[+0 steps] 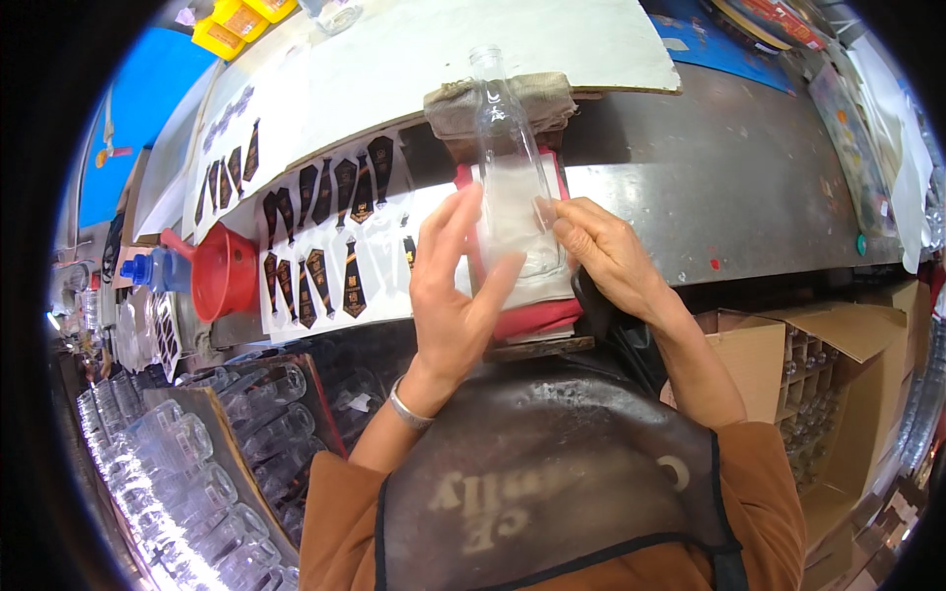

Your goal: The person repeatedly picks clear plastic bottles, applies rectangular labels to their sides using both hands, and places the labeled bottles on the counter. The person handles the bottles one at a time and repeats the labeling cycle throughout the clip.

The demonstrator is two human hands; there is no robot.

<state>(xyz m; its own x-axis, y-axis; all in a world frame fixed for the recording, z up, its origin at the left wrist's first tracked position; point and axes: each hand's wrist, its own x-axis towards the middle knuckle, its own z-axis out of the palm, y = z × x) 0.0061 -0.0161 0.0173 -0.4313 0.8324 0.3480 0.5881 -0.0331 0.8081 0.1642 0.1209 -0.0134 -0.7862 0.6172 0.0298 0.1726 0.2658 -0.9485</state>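
Note:
A clear glass bottle (pixel 507 123) lies on its side, its neck on a folded grey cloth (pixel 455 110) and its body over a pad of white and red cloth (pixel 537 317). Along the bottle's left side is my left hand (pixel 448 281), fingers spread and thumb over the lower body; whether it touches the glass I cannot tell. On the right, my right hand (pixel 606 246) pinches a small brown flat piece (pixel 543 213) against or close to the bottle's side. To the left lie white sheets with several black tie-shaped labels (pixel 371 177) with gold print.
A red plastic scoop (pixel 223 273) and a blue-capped bottle (pixel 148 270) stand left. Several glass bottles (pixel 187 473) fill crates at lower left. An open cardboard box (pixel 838 394) with dividers sits at right. Yellow containers (pixel 219 37) stand far left on the white board (pixel 394 59).

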